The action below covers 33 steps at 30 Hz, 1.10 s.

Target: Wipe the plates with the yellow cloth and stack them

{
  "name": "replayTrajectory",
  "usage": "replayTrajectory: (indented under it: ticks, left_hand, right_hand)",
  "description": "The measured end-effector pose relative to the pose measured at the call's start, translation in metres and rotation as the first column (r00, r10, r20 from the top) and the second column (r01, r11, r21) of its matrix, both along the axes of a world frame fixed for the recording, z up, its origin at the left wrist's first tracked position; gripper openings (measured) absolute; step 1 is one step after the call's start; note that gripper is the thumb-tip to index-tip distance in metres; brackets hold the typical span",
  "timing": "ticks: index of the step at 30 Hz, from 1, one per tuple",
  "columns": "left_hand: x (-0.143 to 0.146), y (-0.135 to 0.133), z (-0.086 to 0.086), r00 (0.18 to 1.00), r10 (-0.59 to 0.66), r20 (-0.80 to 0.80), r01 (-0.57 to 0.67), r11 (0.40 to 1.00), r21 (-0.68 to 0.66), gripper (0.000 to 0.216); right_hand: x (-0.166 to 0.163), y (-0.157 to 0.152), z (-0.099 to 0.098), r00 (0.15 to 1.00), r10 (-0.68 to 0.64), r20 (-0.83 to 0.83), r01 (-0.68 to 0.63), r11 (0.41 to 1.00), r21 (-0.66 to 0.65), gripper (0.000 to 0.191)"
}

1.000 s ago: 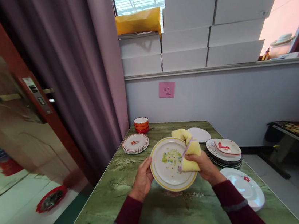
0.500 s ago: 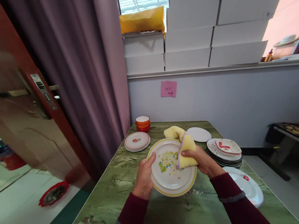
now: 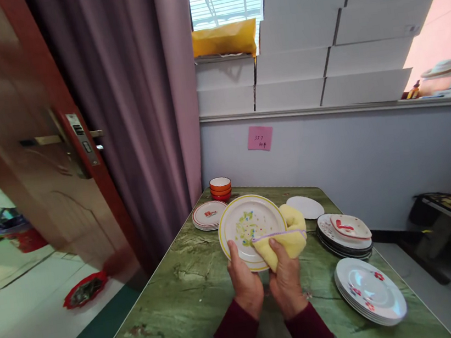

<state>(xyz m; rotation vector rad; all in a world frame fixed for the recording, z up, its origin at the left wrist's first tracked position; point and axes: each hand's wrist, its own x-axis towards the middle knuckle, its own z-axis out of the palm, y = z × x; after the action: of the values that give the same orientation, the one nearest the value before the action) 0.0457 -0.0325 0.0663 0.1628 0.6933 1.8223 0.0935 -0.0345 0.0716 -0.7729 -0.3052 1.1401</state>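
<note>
A white plate point(image 3: 242, 216) with a yellow rim and a green leafy print is held up above the table, its face tilted toward me. My left hand point(image 3: 244, 283) grips its lower left edge, thumb on the face and fingers behind. A yellow cloth point(image 3: 287, 244) with a purple edge is folded over the plate's lower right rim. My right hand point(image 3: 285, 277) pinches the cloth against the plate, thumb in front; its other fingers are hidden behind.
On the green table point(image 3: 177, 308) stand orange bowls point(image 3: 220, 187), red-rimmed plates point(image 3: 209, 215), a white plate point(image 3: 305, 206), a dark-and-white plate stack point(image 3: 344, 236) topped by a square dish point(image 3: 350, 226), and flowered plates point(image 3: 370, 288). A wooden door point(image 3: 41, 160) and curtain point(image 3: 136, 92) are left.
My right hand and the cloth have moved from the plate's right side down to its lower right edge. Both hands are closer together, and the plate is slightly higher. The view has shifted a little.
</note>
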Motion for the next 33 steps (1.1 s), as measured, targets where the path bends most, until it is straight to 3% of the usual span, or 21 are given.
replayTrajectory:
  ticks: [2, 6, 10, 13, 16, 19, 22, 25, 28, 30, 32, 33]
  left_hand:
    - [-0.009, -0.009, 0.0, 0.999, -0.027, -0.045, 0.027, 1.0, 0.009, 0.04]
    - [-0.051, -0.013, 0.02, 0.95, -0.244, -0.196, 0.258, 0.965, 0.05, 0.033]
    - [-0.081, 0.0, 0.046, 0.83, -0.438, -0.345, 0.469, 0.883, 0.006, 0.025]
    - [-0.08, 0.005, 0.049, 0.71, -0.588, -0.388, 0.609, 0.789, -0.079, 0.022]
    - [-0.07, 0.002, 0.042, 0.734, -0.577, -0.358, 0.589, 0.803, -0.088, 0.021]
    - [-0.063, -0.002, 0.038, 0.815, -0.477, -0.328, 0.482, 0.873, -0.072, 0.017]
    - [-0.059, -0.002, 0.041, 0.891, -0.384, -0.244, 0.379, 0.923, -0.066, 0.013]
    - [-0.057, 0.002, 0.042, 0.963, -0.23, -0.14, 0.227, 0.973, -0.035, 0.018]
    - [-0.057, 0.006, 0.04, 0.992, -0.104, -0.07, 0.103, 0.995, -0.006, 0.033]
    - [-0.059, 0.007, 0.037, 0.996, -0.087, -0.023, 0.087, 0.996, 0.023, 0.041]
    - [-0.06, 0.007, 0.034, 0.992, -0.122, 0.026, 0.121, 0.991, 0.054, 0.045]
    - [-0.061, 0.007, 0.032, 0.989, -0.14, 0.038, 0.138, 0.988, 0.066, 0.045]
  right_hand:
    - [0.02, 0.01, -0.001, 0.998, 0.059, 0.021, -0.059, 0.998, -0.003, 0.06]
    - [0.074, 0.032, 0.007, 0.943, 0.278, 0.182, -0.287, 0.958, 0.026, 0.056]
    - [0.105, 0.043, 0.03, 0.734, 0.531, 0.422, -0.569, 0.821, -0.043, 0.048]
    - [0.107, 0.047, 0.044, 0.572, 0.619, 0.539, -0.677, 0.727, -0.116, 0.044]
    - [0.104, 0.049, 0.048, 0.518, 0.632, 0.576, -0.707, 0.695, -0.126, 0.048]
    - [0.102, 0.049, 0.045, 0.553, 0.6, 0.578, -0.681, 0.726, -0.102, 0.049]
    - [0.095, 0.042, 0.038, 0.651, 0.544, 0.53, -0.612, 0.789, -0.056, 0.05]
    - [0.082, 0.03, 0.021, 0.784, 0.415, 0.461, -0.47, 0.882, 0.006, 0.058]
    - [0.081, 0.021, 0.002, 0.843, 0.234, 0.484, -0.269, 0.963, 0.004, 0.076]
    - [0.09, 0.017, -0.003, 0.789, 0.048, 0.613, -0.036, 0.999, -0.031, 0.094]
    - [0.104, 0.011, 0.003, 0.6, -0.058, 0.798, 0.143, 0.989, -0.036, 0.098]
    - [0.111, 0.007, 0.009, 0.475, -0.04, 0.879, 0.142, 0.989, -0.032, 0.09]
